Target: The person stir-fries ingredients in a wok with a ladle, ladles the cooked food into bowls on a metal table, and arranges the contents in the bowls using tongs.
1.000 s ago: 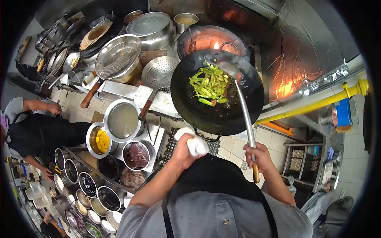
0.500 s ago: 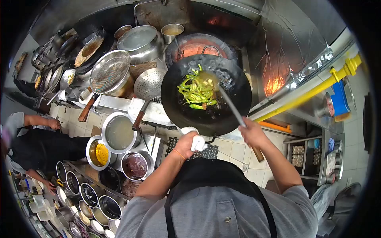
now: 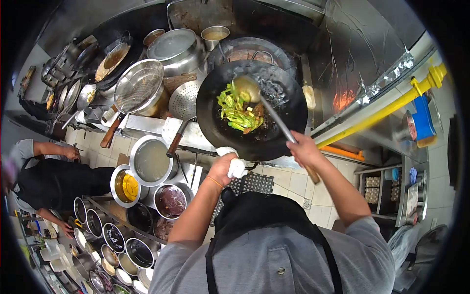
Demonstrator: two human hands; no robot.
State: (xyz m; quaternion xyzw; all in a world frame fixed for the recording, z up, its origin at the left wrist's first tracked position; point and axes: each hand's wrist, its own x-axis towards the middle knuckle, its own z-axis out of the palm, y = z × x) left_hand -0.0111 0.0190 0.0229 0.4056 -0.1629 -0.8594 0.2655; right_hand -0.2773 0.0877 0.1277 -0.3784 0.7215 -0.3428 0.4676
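A large black wok is in front of me, over and before the burner, with green peppers and some browned bits in its left half. My left hand is closed on a folded white cloth around the wok's near handle; the grip itself is partly hidden by the cloth. In my right hand is a long ladle, held by its shaft, its wooden end sticking out below the fist. The ladle's bowl rests among the peppers near the far side of the wok and looks blurred.
Left of the wok lie a perforated skimmer and a mesh strainer on a pot. Pots of liquid and sauce stand at my lower left. Nearby on the left is a co-worker. A yellow pipe runs along the right.
The wok has shifted slightly up and left. The ladle's bowl has moved up and left, and the peppers are heaped differently. The glow in the burner behind has dimmed.
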